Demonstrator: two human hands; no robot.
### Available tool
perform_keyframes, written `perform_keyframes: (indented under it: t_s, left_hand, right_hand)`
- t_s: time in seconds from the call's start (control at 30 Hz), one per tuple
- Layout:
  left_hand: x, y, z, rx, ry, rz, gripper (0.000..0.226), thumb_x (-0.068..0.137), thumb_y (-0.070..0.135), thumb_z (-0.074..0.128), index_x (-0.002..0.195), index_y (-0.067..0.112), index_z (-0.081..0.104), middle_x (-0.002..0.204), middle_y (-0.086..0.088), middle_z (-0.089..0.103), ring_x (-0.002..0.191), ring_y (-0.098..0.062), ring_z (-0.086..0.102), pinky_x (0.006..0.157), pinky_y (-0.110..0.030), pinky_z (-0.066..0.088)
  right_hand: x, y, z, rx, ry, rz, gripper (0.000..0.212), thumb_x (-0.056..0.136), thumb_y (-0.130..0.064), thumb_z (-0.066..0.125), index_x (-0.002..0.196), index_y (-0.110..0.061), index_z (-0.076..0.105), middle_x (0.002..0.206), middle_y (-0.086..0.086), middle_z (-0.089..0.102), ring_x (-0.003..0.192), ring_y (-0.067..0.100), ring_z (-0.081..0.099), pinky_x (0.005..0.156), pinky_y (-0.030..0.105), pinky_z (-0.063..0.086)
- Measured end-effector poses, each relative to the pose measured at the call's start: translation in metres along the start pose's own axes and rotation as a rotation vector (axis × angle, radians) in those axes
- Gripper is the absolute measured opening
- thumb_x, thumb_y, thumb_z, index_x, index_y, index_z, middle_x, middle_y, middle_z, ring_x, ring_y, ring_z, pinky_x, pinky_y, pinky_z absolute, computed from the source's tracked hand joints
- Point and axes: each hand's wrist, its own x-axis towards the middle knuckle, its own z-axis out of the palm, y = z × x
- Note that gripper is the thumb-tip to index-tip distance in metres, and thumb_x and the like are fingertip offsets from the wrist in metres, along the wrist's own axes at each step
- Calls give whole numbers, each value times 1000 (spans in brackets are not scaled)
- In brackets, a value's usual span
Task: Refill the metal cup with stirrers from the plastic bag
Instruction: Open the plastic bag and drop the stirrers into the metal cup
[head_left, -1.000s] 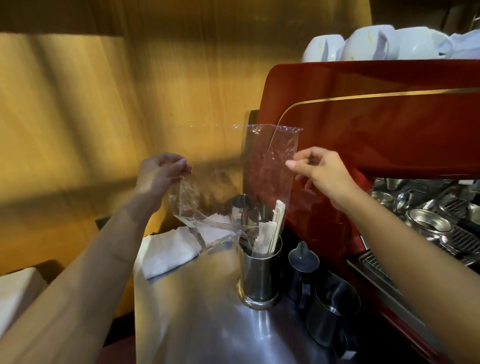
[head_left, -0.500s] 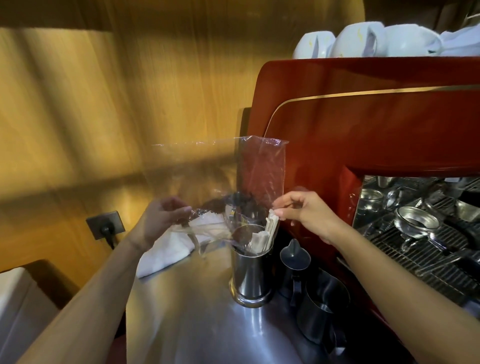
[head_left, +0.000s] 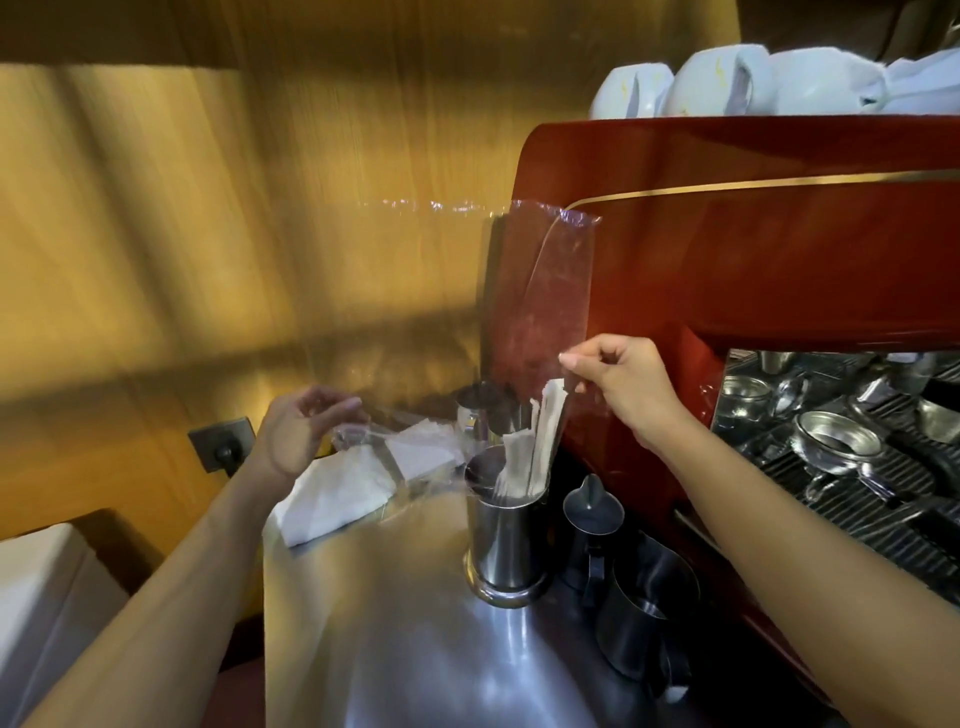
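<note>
Plastic bag (head_left: 540, 291) hung above metal cup (head_left: 506, 525), R hand (head_left: 618, 379) fingers pinching its 3 o'clock edge; L hand (head_left: 298, 431) fingers loosely curled at 9, contact w/ bag unclear.

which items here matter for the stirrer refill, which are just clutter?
Job: metal cup, stirrers, plastic bag, left hand, right hand.
Clutter: white cloth, two steel jugs, coffee machine, white cups.

No legible text, label, brand, number or sign found on any surface
</note>
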Motion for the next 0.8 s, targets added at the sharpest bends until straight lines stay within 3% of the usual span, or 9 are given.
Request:
perform_keyframes:
  t_s: [0.07, 0.33, 0.6, 0.8]
  left_hand:
    - [0, 6, -2, -81, 4, 6, 6, 73, 18, 72, 74, 14, 66, 65, -1, 74, 70, -17, 70, 77, -36, 49]
    - [-1, 16, -3, -159, 79, 74, 13, 80, 7, 67, 70, 14, 64, 58, 5, 72, 59, -7, 68, 59, -14, 54]
    - [-8, 8, -4, -179, 149, 20, 10, 81, 8, 66, 72, 12, 64, 57, 5, 72, 58, -6, 68, 56, -13, 53]
    - [-10, 24, -2, -196, 134, 89, 9, 83, 13, 65, 74, 14, 63, 60, 6, 72, 62, -6, 67, 61, -14, 54]
  right_hand:
    - [6, -8, 0, 18, 17, -45, 22, 79, -7, 68, 60, -18, 66, 52, -4, 63, 41, 4, 50, 38, 12, 37]
    - [17, -32, 1, 3, 47, -181, 14, 79, -14, 69, 65, -14, 65, 62, 9, 63, 43, 4, 50, 41, 13, 36]
    - [3, -6, 1, -34, -48, -76, 18, 78, -7, 69, 64, -17, 65, 58, 4, 54, 44, -1, 50, 42, 8, 37]
    - [5, -12, -3, -23, 17, -132, 21, 81, -8, 65, 63, -20, 61, 62, 6, 50, 53, 3, 46, 47, 7, 37]
